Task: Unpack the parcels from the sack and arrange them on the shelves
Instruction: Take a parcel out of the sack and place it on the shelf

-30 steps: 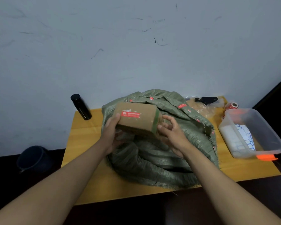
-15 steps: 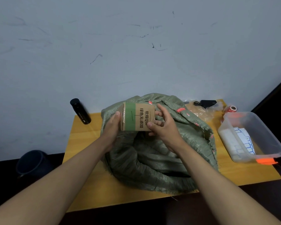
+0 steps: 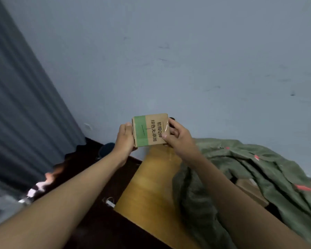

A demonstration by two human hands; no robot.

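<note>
A small brown cardboard parcel (image 3: 150,129) with a green band and black print is held up in the air between both hands, over the left end of the table. My left hand (image 3: 124,139) grips its left side, and my right hand (image 3: 176,136) grips its right side with the thumb on the front. The green woven sack (image 3: 250,169) lies open on the wooden table (image 3: 147,186) at the lower right. Another brown parcel (image 3: 250,191) shows inside the sack's mouth. No shelves are in view.
A grey curtain (image 3: 25,105) hangs at the left against the pale wall. A dark round container (image 3: 106,149) stands on the dark floor beside the table's left end. A small white item (image 3: 109,203) lies on the floor by the table's near corner.
The view has swung left and tilted. Both hands have carried the parcel up and leftward away from the sack, past the table's left end. The clear bin and black bottle are out of view.
</note>
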